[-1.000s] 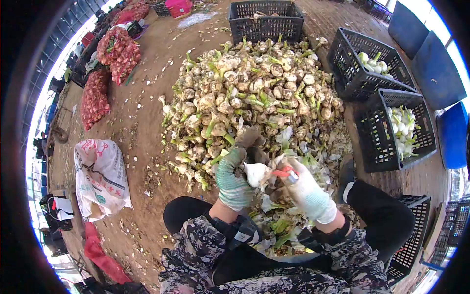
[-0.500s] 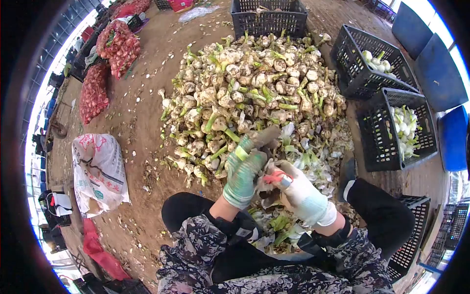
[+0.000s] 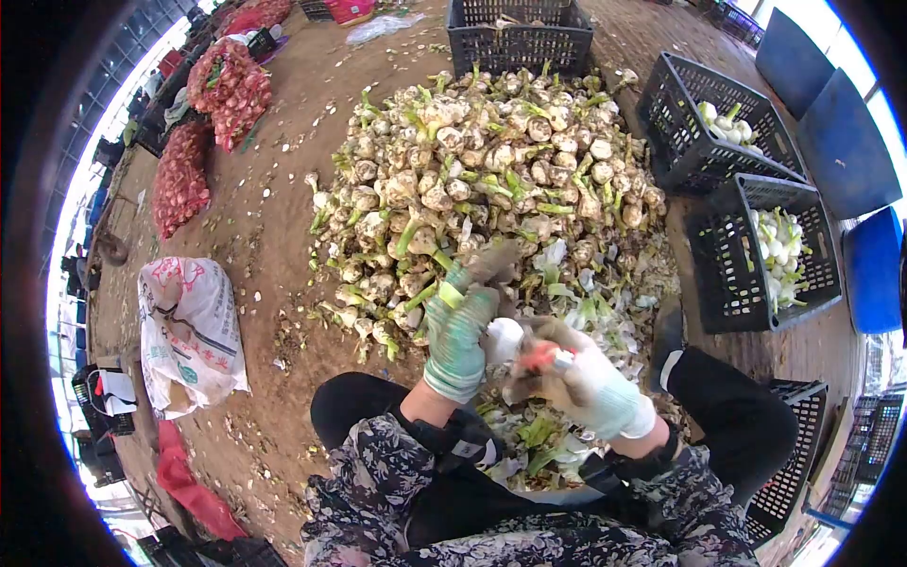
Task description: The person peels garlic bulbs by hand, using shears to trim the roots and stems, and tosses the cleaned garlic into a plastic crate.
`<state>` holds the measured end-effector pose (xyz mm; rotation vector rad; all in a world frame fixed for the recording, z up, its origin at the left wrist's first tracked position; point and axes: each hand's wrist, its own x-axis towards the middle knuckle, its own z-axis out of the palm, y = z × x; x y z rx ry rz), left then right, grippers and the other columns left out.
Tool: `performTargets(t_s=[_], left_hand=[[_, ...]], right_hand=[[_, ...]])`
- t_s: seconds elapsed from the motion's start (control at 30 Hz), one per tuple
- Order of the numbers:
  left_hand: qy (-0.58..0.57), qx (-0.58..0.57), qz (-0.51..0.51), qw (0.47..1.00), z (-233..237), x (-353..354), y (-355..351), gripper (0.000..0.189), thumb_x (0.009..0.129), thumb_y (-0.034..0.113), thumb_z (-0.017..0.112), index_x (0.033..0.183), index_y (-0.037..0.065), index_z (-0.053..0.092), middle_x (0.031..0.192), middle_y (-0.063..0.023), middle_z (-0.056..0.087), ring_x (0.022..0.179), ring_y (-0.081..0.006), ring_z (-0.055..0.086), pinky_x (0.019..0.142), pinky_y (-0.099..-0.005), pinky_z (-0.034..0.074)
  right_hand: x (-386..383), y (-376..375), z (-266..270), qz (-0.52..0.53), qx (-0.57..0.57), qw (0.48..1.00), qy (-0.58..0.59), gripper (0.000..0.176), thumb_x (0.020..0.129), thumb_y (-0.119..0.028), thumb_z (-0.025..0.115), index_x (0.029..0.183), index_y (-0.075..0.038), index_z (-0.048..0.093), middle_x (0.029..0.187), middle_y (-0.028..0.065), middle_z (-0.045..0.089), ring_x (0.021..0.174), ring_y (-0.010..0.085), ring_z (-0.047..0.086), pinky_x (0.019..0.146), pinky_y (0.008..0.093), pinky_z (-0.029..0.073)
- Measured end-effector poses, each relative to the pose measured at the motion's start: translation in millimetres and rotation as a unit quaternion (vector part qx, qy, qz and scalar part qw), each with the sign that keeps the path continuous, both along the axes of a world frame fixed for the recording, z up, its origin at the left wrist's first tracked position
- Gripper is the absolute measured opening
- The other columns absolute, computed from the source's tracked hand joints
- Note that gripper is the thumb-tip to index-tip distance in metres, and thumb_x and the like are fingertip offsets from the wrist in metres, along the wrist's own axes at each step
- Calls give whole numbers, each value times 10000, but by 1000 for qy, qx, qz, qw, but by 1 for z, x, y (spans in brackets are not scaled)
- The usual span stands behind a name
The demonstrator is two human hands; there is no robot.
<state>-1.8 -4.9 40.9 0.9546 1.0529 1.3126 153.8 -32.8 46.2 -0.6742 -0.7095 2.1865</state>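
L hand (image 3: 461, 333) has fingers curled round 1 white bulb (image 3: 504, 338), showing beside them; R hand (image 3: 588, 380) fingers grip red tool (image 3: 541, 356), blurred. Bulb's prob. light, firm, slick; best held round sides.

Blk floral sleeves (image 3: 373, 463), wht/grn gloves (image 3: 458, 345)

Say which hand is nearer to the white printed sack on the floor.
Left. The left hand is to the right of the white sack in the view; the right hand is farther right, beyond the left.
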Motion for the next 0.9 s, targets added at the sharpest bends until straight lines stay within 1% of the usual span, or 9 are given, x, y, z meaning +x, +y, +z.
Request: performTargets(t_s=[0.17, 0.23, 0.4, 0.43, 0.5, 0.6, 0.7, 0.83, 0.9], left_hand=[[-110, -119, -3, 987, -11, -5, 4, 445, 784, 207, 464, 1174, -2, 510, 1081, -65, 575, 913, -151, 517, 806, -259, 417], [-86, -94, -54, 990, -13, -3, 6, 436, 800, 200, 441, 1179, -7, 502, 1082, -61, 567, 922, -151, 518, 808, -248, 417], [-141, -178, -65, 972, -7, -2, 9, 416, 868, 291, 438, 1153, -1, 522, 1030, -69, 589, 833, -140, 549, 733, -244, 458], [-139, -179, -64, 972, -10, -5, 11, 416, 868, 291, 438, 1153, -1, 522, 1030, -69, 589, 833, -140, 549, 733, -244, 458], [-274, -230, -40, 933, -23, -10, 16, 320, 862, 239, 450, 1059, 19, 573, 827, -47, 567, 604, -128, 528, 486, -229, 472], [-284, -245, -40, 926, -23, -6, 19, 320, 858, 255, 463, 1035, 14, 577, 804, -60, 561, 572, -144, 532, 454, -263, 490], [-263, -228, -78, 934, -25, -5, 13, 392, 874, 294, 443, 1084, -17, 554, 912, -101, 616, 667, -148, 565, 581, -269, 484], [-174, -219, -72, 957, -14, 4, 13, 404, 891, 298, 420, 1102, -27, 534, 1033, -107, 586, 903, -185, 562, 786, -309, 473], [-287, -266, -27, 920, -6, 10, 12, 315, 895, 255, 435, 1041, 12, 574, 844, -49, 575, 654, -112, 539, 530, -253, 484]], right_hand=[[11, 8, 5, -98, 65, 980, -158, 530, 746, -180, 684, 1174, 13, 437, 1021, 108, 524, 907, 190, 551, 769, 312, 483], [12, 18, 16, -39, 437, 803, -403, 468, 699, -136, 697, 1113, -13, 516, 1038, 130, 525, 885, 242, 558, 771, 336, 464], [2, 19, 10, -55, 545, 736, -398, 239, 622, -53, 652, 846, -67, 568, 894, 121, 556, 849, 321, 537, 728, 366, 441], [5, 15, 8, -6, 568, 730, -379, 199, 637, -86, 632, 823, -76, 564, 880, 109, 560, 836, 306, 548, 704, 364, 450], [9, -14, -18, 171, 558, 707, -400, 135, 688, -127, 603, 803, -75, 557, 865, 98, 567, 815, 301, 557, 679, 370, 458], [26, -20, -27, 307, 420, 701, -487, 171, 729, -188, 595, 852, -71, 567, 881, 94, 570, 817, 304, 563, 686, 376, 467], [19, 7, 10, -76, 417, 771, -475, 273, 708, -182, 648, 939, -51, 582, 924, 149, 568, 872, 335, 553, 747, 355, 455], [12, 32, 22, -68, 447, 778, -435, 280, 693, -142, 650, 936, -26, 576, 918, 182, 560, 878, 348, 546, 753, 356, 447], [10, 37, 9, -25, 504, 761, -408, 298, 686, -116, 636, 960, -23, 561, 905, 177, 557, 861, 347, 547, 744, 365, 448]])
